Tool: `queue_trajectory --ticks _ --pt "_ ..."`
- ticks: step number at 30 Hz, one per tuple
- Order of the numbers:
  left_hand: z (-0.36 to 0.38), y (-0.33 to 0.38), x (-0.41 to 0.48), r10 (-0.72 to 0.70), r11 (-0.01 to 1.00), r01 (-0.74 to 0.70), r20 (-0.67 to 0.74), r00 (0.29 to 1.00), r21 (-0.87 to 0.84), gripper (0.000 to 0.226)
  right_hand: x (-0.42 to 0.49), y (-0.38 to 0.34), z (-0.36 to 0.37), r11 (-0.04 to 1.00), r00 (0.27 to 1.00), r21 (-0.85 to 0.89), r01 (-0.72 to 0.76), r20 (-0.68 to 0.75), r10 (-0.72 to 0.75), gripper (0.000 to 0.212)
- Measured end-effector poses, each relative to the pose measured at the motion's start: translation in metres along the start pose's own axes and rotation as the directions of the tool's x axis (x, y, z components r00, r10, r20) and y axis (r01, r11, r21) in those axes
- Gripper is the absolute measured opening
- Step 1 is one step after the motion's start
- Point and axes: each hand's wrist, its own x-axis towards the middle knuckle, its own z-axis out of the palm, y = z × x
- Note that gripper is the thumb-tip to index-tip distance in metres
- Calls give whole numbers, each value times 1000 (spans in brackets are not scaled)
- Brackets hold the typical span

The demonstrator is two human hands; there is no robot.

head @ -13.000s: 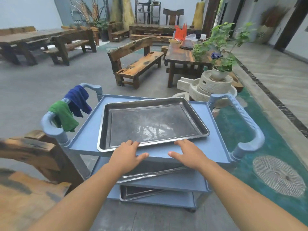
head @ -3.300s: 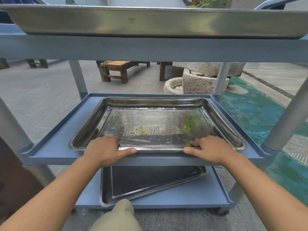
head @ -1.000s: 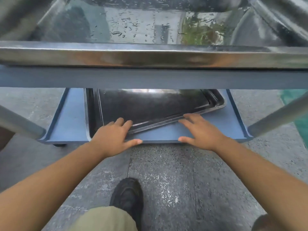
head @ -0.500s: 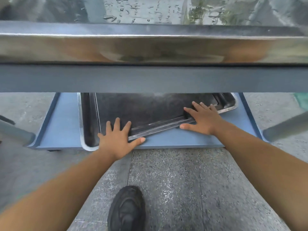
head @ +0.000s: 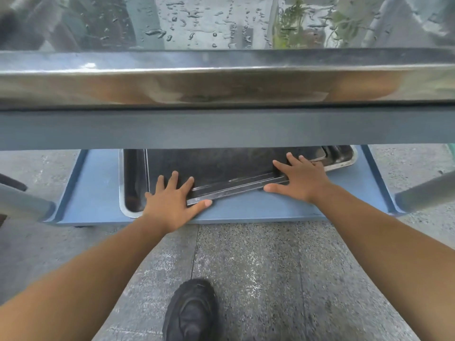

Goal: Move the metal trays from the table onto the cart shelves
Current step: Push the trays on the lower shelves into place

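A dark metal tray (head: 221, 168) lies skewed on the blue bottom shelf (head: 258, 207) of the cart, its near edge running up to the right. My left hand (head: 172, 205) lies flat on the tray's near left part, fingers spread and straight. My right hand (head: 302, 178) presses flat on the near edge further right. Both hands are open. Another wet metal tray (head: 221, 80) sits on the middle shelf (head: 221, 129), filling the top of the view; its rim reflects my arms. The back of the lower tray is hidden under that shelf.
Grey cart posts stand at the left (head: 24, 205) and right (head: 423, 193). My black shoe (head: 192, 311) stands on the speckled concrete floor (head: 258, 267) just before the cart. Bare blue shelf shows on both sides of the lower tray.
Both hands have slid further onto the bottom tray, and its right end has moved deeper into the shelf. Earlier I worked at the top shelf, then the middle one.
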Motion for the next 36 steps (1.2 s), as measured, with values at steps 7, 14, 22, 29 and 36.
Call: queue_trajectory --ticks 7,14,22,29,36 --pt "-18 -15 30 52 998 -53 29 998 23 115 6 -12 1 994 996 65 -85 9 84 117" --pt "-35 -27 55 105 993 -104 -9 994 52 107 13 -22 -8 994 992 74 -86 -89 92 110" --pt "-44 -26 66 239 970 -236 -39 970 61 73 21 -2 -18 986 987 137 90 -147 -70 81" --pt "-36 -24 57 123 992 -125 -131 984 -4 85 20 0 -20 991 995 112 79 -77 -70 112" --pt "-39 -21 57 72 997 -73 -84 994 -12 93 21 1 -20 986 997 151 68 -57 -60 104"
